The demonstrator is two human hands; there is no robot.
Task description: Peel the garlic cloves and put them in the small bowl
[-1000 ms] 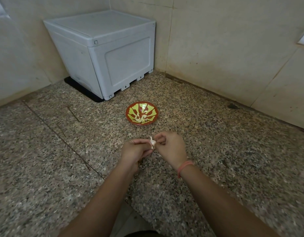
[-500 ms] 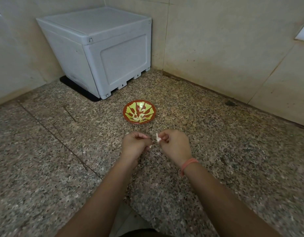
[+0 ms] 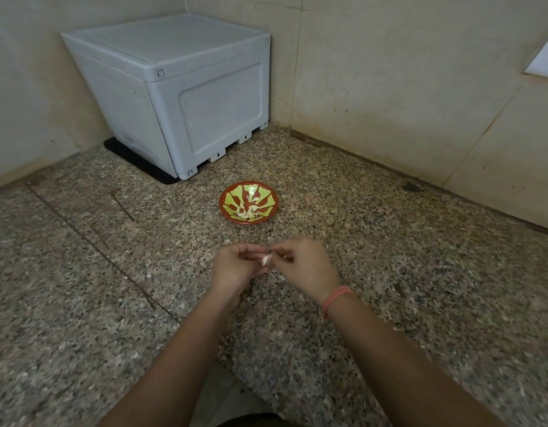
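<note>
My left hand (image 3: 235, 266) and right hand (image 3: 306, 269) meet fingertip to fingertip. Both pinch one garlic clove (image 3: 266, 259), and a flap of papery skin sticks out between them. I judge it best to grip the clove firmly on the left and peel the loose edge away with my right nails. The small bowl (image 3: 224, 208) sits just beyond my fingers, with peeled cloves (image 3: 248, 214) in it. I can read no writing anywhere, not even on the grey box (image 3: 217, 112) farther back.
</note>
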